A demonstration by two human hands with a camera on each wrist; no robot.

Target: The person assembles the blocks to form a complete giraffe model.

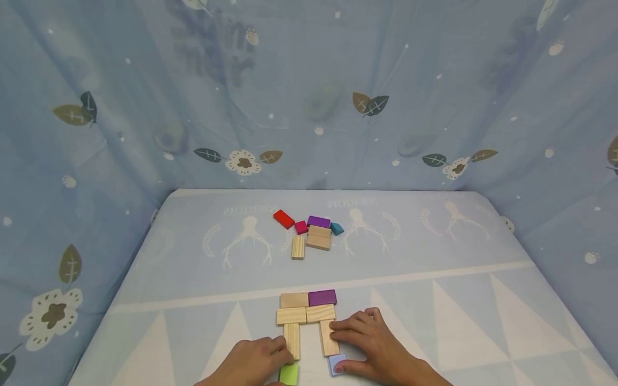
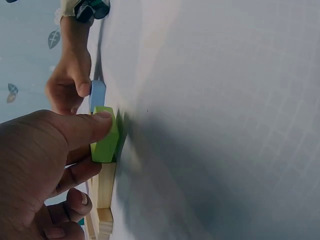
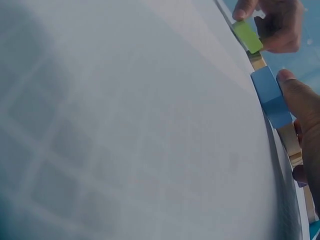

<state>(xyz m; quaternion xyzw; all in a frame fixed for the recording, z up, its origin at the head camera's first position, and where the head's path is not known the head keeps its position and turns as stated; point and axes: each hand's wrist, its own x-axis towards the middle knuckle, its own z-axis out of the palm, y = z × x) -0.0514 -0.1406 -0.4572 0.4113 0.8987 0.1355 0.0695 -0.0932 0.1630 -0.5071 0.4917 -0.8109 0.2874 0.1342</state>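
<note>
Flat blocks are laid out in a two-legged shape on the cloth. My left hand [image 1: 253, 359] pinches the lime green block [image 1: 288, 373] at the lower end of the left leg; the thumb lies along it in the left wrist view. Above it lies a wooden block [image 1: 292, 341]. My right hand [image 1: 374, 346] rests at the right leg, its fingertips touching the wooden block [image 1: 329, 339] and its thumb on the light blue block [image 1: 336, 365] below. Two wooden blocks end to end, then a wooden block [image 1: 294, 299] and a purple block [image 1: 322, 297], cross the top.
Farther back lie loose blocks: a red one [image 1: 284, 219], a crimson one [image 1: 301, 227], a purple one [image 1: 319, 221], a teal triangular one [image 1: 337, 229] and several wooden ones [image 1: 298, 247]. Patterned blue cloth [image 1: 314, 107] hangs behind and at both sides.
</note>
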